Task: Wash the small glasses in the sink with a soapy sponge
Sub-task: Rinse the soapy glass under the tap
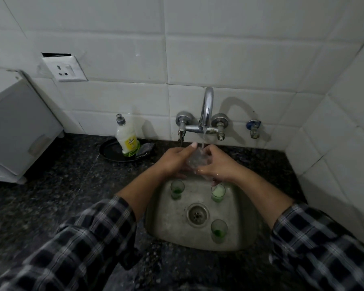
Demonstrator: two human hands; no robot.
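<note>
Both my hands hold one small clear glass (pixel 195 159) under the running tap (pixel 206 111), above the back of the steel sink (pixel 168 225). My left hand (pixel 173 159) grips it from the left and my right hand (pixel 219 162) from the right. Three more small glasses with green bottoms stand upright in the sink: one at the back left (pixel 177 189), one at the back right (pixel 218 193) holding white foam, one at the front right (pixel 219 231). A dark sponge (pixel 144 151) lies in a black dish (pixel 109 151) left of the tap.
A dish soap bottle (pixel 126 139) stands in the black dish. The drain (pixel 198 214) sits mid-sink. Dark granite counter (pixel 61 185) surrounds the sink. A white appliance (pixel 17 127) stands at the far left; a wall socket (pixel 64 68) is above; a small blue valve (pixel 253 128) sits right of the tap.
</note>
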